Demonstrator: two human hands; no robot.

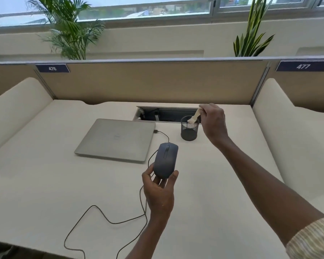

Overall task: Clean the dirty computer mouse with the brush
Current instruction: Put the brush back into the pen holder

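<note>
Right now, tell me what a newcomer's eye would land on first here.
First, the dark mouse held up mid-frame in the left hand, its cable trailing over the pale desk. Next, the right hand holding a pale brush at the black mesh cup near the back. A closed silver laptop lies left of the mouse.

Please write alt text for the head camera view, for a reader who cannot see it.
A left hand holds a dark mouse above a desk, while the right hand holds a brush over a mesh cup. A closed laptop lies beside them.
</note>
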